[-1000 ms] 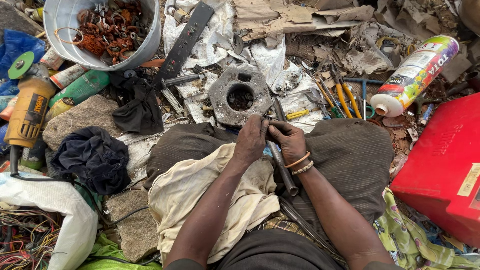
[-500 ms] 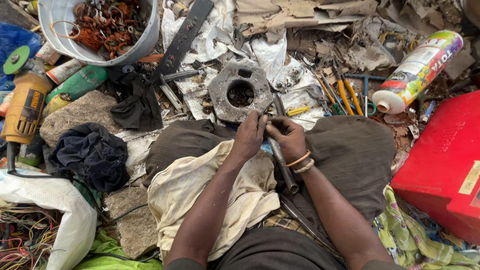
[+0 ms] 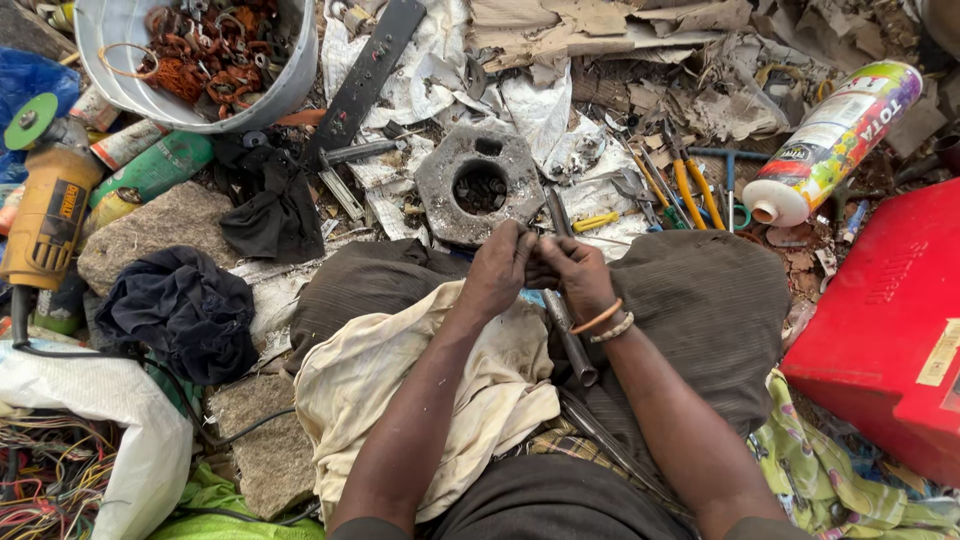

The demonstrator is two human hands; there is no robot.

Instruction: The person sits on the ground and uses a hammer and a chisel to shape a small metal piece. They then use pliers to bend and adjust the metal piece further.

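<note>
Head camera looks straight down, and both forearms run up the middle of the frame, meeting over the lap. Left hand (image 3: 497, 268) is curled, fingers pinched in toward the right hand (image 3: 572, 272), which wears two bangles at the wrist and is closed around the top of a dark metal rod (image 3: 572, 340). The two hands touch, knuckles together; what the left fingertips pinch is too small to tell. The rod slants down from the right fist across the lap, its lower end resting on the trousers beside a cream cloth (image 3: 420, 390) spread over the left thigh.

Around the person, cluttered ground: torn paper, scraps, stones. Just ahead of the hands lies a grey hexagonal metal block (image 3: 445, 190) with a round hole. A yellow angle grinder (image 3: 45, 215) sits far left, a white bucket (image 3: 290, 85) of copper coils upper left, a spray can (image 3: 835, 140) upper right, a red case (image 3: 880, 330) at right.

The rod looks dull, grey-brown, tubular, open at its lower end.
</note>
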